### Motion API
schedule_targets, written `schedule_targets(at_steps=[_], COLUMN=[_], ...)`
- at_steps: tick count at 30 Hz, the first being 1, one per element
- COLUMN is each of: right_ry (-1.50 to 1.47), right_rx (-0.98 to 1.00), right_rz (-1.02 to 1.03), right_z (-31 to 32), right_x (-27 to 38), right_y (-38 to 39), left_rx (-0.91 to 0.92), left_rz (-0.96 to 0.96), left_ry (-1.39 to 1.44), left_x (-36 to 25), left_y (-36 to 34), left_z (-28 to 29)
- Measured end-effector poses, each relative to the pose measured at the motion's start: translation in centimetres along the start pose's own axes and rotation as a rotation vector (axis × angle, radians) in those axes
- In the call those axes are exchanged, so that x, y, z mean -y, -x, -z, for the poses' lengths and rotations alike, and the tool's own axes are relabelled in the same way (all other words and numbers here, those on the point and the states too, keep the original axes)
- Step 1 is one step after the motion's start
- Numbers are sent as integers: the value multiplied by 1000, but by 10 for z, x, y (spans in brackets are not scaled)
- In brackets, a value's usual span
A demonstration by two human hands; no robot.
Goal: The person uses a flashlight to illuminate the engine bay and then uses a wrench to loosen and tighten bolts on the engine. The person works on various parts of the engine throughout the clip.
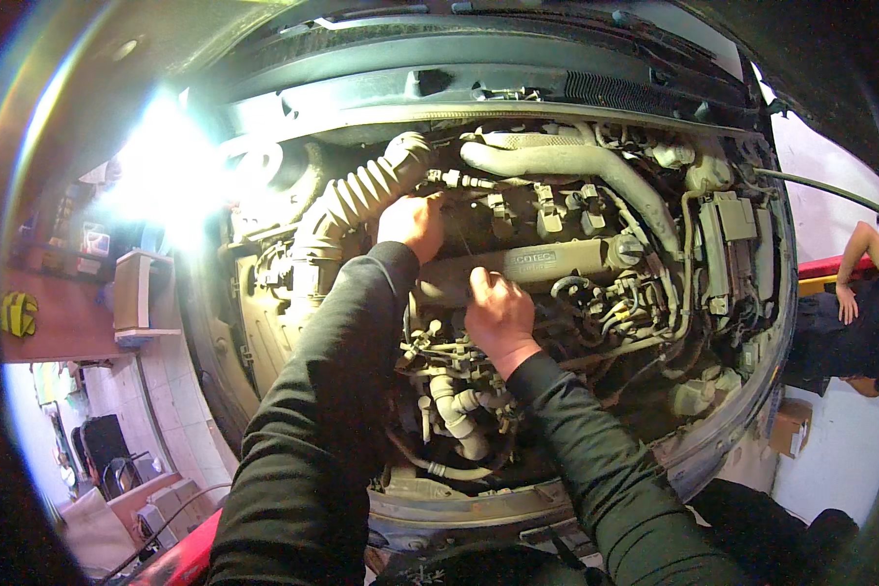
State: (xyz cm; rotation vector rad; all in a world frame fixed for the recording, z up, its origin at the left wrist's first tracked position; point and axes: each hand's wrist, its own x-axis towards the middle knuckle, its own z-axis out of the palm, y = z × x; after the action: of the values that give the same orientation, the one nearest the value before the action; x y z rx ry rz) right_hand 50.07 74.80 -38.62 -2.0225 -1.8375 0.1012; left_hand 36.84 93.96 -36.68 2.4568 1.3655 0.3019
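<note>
I have both hands over a dusty car engine under a raised hood. My left hand is closed at the left end of the engine, beside a ribbed intake hose and just below a pale connector. My right hand is curled closed at the near edge of the long engine cover. Thin dark lines show between the hands, too faint to identify. What either hand holds, if anything, is hidden by the fingers. Several ignition coils stand to the right of my left hand.
A thick curved pipe crosses behind the coils. Wiring and hoses crowd the right side, near a fuse box. A very bright lamp glares at left. Another person's hand rests at far right, above a cardboard box.
</note>
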Motion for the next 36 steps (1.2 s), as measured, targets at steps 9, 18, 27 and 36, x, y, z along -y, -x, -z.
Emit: schedule_targets(at_steps=[9,18,27,36], right_ry=[59,18,71,64], right_rx=[52,93,152,25], right_rz=[18,15,38,151], right_z=[15,28,41,30], right_x=[-4,-13,-12,-32], right_y=[-4,-13,-25,-116], left_rx=[33,-61,-20,-22], left_rz=[-26,-48,-64,-86], left_ry=[15,-94,-127,-143], left_x=[5,6,6,8], left_y=[-11,-8,-9,-10], left_z=[1,-9,-2,-8])
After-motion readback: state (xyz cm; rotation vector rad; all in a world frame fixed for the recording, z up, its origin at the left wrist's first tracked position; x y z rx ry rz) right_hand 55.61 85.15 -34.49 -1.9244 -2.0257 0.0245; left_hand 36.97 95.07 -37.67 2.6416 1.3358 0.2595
